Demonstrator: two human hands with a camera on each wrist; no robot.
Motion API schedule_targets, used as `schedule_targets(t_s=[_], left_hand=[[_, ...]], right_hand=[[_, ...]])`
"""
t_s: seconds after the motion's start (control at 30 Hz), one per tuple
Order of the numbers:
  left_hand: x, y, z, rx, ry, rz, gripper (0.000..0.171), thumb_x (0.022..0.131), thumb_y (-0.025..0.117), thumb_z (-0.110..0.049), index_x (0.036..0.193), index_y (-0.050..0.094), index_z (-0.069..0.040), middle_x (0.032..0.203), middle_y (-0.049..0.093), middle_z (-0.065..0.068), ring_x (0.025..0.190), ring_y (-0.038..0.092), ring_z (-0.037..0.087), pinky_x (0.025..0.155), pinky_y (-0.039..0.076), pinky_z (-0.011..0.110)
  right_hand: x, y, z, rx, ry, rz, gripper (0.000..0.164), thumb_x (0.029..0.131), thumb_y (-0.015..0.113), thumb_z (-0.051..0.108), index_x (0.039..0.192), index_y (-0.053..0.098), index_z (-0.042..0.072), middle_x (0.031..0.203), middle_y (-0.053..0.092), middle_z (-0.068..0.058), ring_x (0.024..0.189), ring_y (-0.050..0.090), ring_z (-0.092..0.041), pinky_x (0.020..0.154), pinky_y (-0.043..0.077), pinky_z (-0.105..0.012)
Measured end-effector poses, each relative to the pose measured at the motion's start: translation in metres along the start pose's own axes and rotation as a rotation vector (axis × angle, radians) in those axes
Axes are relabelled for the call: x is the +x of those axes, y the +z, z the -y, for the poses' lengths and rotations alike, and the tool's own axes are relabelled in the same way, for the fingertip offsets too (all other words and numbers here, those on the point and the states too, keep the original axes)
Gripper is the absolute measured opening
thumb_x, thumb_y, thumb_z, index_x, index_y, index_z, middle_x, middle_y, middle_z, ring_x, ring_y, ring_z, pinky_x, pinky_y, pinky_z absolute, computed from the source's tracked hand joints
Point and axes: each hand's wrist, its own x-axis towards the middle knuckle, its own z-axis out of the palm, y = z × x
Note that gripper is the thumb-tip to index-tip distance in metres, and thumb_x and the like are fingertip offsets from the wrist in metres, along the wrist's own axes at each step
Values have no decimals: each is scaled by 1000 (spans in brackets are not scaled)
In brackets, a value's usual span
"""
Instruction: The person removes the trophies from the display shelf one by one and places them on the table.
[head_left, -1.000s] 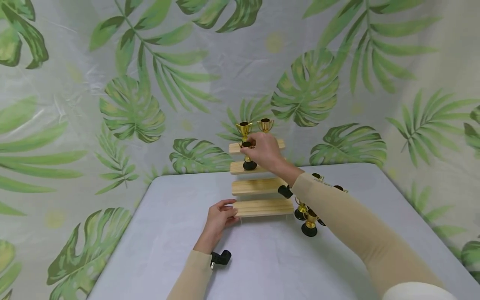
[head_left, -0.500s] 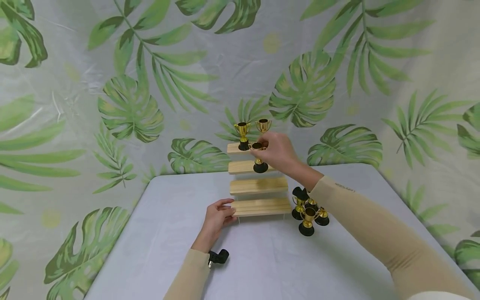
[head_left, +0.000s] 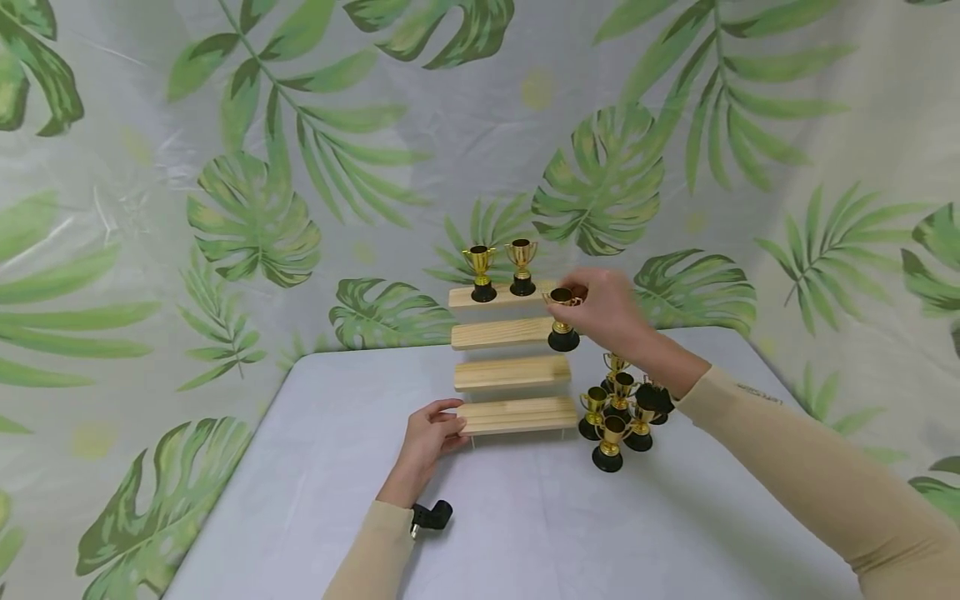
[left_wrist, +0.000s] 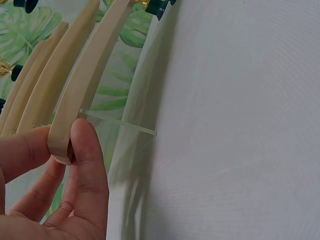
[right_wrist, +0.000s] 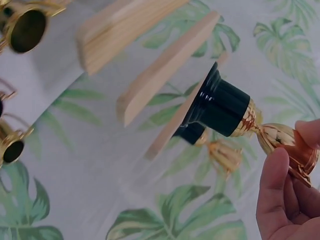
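Observation:
My right hand (head_left: 613, 310) pinches the gold cup of a small trophy (head_left: 563, 340) with a black base. It holds the trophy upright near the right end of the upper boards of a stepped wooden shelf (head_left: 513, 373). In the right wrist view, thumb and finger grip the trophy's cup (right_wrist: 287, 141), its black base towards the boards; whether the base touches one I cannot tell. My left hand (head_left: 426, 440) pinches the left end of the lowest board (left_wrist: 75, 100) between thumb and fingers. Two more trophies, a left one (head_left: 482, 273) and a right one (head_left: 522, 268), stand on the top board.
Several gold trophies (head_left: 610, 442) stand grouped on the white table (head_left: 315, 483), right of the shelf. Clear legs (left_wrist: 120, 122) hold up the lowest board. A leaf-patterned curtain (head_left: 420, 150) hangs behind the table. Each wrist carries a small black camera (head_left: 432, 515).
My right hand has moved to the right along the upper boards with the trophy, uncovering the top-board trophies. My left hand keeps its grip on the lowest board.

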Motion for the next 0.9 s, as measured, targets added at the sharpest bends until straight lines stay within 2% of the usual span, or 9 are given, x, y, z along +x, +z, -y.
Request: schedule_targets(t_s=[0.23, 0.53, 0.9], left_hand=[[2, -1, 2, -5, 2, 5, 42, 87, 72, 6, 128, 64, 2, 93, 62, 12, 72, 67, 18, 69, 62, 33], [0, -1, 1, -20, -10, 2, 42, 86, 72, 7, 127, 64, 2, 93, 60, 12, 71, 67, 19, 69, 62, 34], [-1, 0, -2, -9, -25, 8, 41, 88, 72, 5, 128, 64, 0, 97, 60, 14, 75, 67, 20, 72, 62, 34]], right_hand=[[-15, -23, -10, -81, -10, -50, 17, 82, 82, 19, 95, 77, 10, 85, 72, -2, 73, 64, -16, 66, 56, -39], [-42, -50, -34, -122, 91, -17, 20, 87, 77, 23, 100, 76, 8, 90, 70, -4, 78, 63, -19, 66, 53, -39], [-71, -72, -59, -220, 80, -78, 13, 84, 78, 22, 90, 78, 11, 77, 69, 1, 68, 61, -17, 56, 48, -32]])
